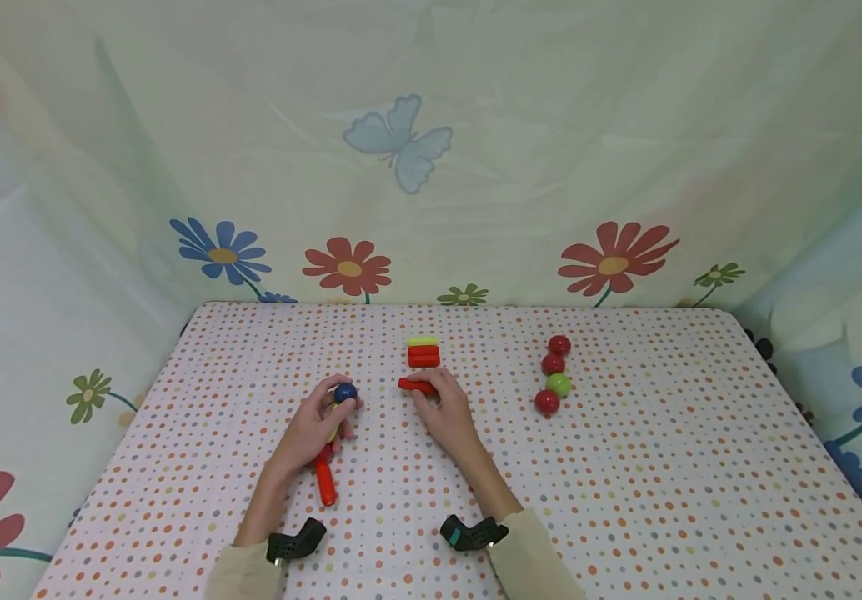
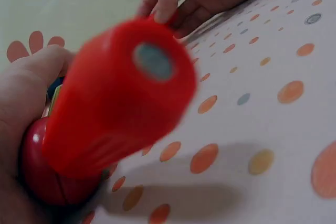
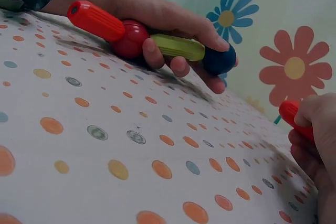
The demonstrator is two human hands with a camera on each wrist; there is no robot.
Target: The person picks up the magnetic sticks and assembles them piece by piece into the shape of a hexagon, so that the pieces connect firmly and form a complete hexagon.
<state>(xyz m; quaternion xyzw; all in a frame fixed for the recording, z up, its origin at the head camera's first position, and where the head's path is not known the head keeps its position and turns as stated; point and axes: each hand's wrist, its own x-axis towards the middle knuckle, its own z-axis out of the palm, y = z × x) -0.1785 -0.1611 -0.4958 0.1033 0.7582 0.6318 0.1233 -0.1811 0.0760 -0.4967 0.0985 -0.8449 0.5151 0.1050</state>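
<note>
My left hand (image 1: 309, 432) grips a joined chain of toy sticks and balls above the left-middle of the table. In the right wrist view the chain runs from a red stick (image 3: 96, 20) to a red ball (image 3: 130, 40), a yellow-green stick (image 3: 181, 48) and a blue ball (image 3: 219, 60). The left fingers wrap the yellow-green stick and reach the blue ball. In the left wrist view the red stick's end shows a grey round inset (image 2: 153, 61). My right hand (image 1: 448, 417) pinches a separate red stick (image 1: 414, 386) by its right part, apart from the chain.
Behind my right hand, a yellow-green stick (image 1: 423, 342) and red sticks (image 1: 423, 357) lie side by side. To the right, red balls (image 1: 547, 402) and a green ball (image 1: 559, 384) form a rough line. A dotted cloth (image 1: 649, 467) covers the table; a flowered curtain (image 1: 506, 167) hangs behind.
</note>
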